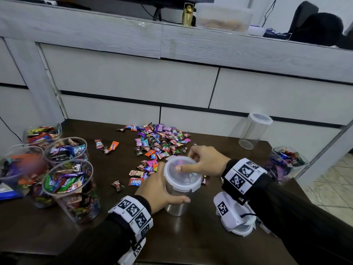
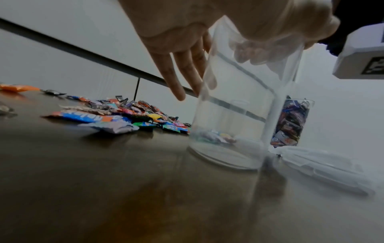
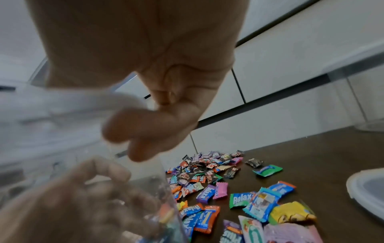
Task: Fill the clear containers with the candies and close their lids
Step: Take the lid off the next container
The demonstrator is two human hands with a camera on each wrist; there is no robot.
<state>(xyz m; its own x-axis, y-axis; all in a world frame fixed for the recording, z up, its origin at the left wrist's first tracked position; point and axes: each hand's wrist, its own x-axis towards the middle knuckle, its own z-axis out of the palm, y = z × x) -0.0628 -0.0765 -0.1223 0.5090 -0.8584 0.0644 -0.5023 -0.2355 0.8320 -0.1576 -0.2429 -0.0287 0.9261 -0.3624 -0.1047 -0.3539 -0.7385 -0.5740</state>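
Head view: my left hand (image 1: 158,190) grips the clear container (image 1: 179,197) near the table's (image 1: 191,241) front edge; my right hand (image 1: 204,161) pinches its lid (image 1: 183,175), candies (image 1: 160,142) piled behind.

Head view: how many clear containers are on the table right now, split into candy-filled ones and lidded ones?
Candy-filled containers, no lid: 5
Lidded containers, little or no candy inside: 2
Total: 7
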